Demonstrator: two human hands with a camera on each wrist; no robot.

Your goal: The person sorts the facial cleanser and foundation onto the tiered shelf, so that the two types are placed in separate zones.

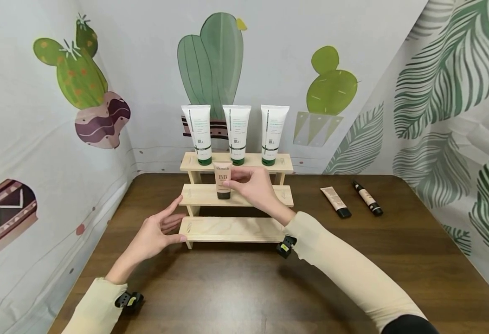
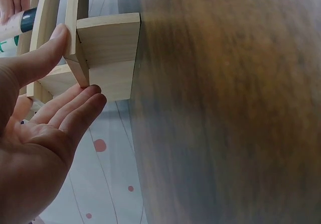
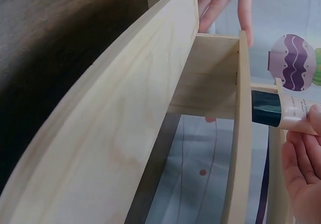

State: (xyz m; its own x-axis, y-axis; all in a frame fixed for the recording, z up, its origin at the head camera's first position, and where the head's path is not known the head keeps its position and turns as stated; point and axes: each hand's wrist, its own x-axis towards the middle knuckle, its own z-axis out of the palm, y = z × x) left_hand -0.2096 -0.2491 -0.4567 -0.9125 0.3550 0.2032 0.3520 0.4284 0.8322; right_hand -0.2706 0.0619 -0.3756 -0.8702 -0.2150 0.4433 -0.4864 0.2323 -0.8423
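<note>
My right hand (image 1: 256,186) pinches a small beige BB cream tube (image 1: 222,172) between thumb and fingers. The tube is upright, its black cap down at the middle step of a three-tier wooden display stand (image 1: 232,229). In the right wrist view, the dark cap (image 3: 266,108) appears right at the edge of that step. My left hand (image 1: 150,236) is at the stand's left end, fingers fairly straight. The left wrist view has its thumb (image 2: 56,40) on the bottom step's board and its fingertips (image 2: 93,91) against the end.
Three white tubes with green caps (image 1: 237,132) stand in a row on the top step. To the right, a beige tube with a black cap (image 1: 335,202) and a slim black-ended tube (image 1: 368,198) lie on the brown table (image 1: 236,287). A cactus-print cloth (image 1: 152,83) hangs behind.
</note>
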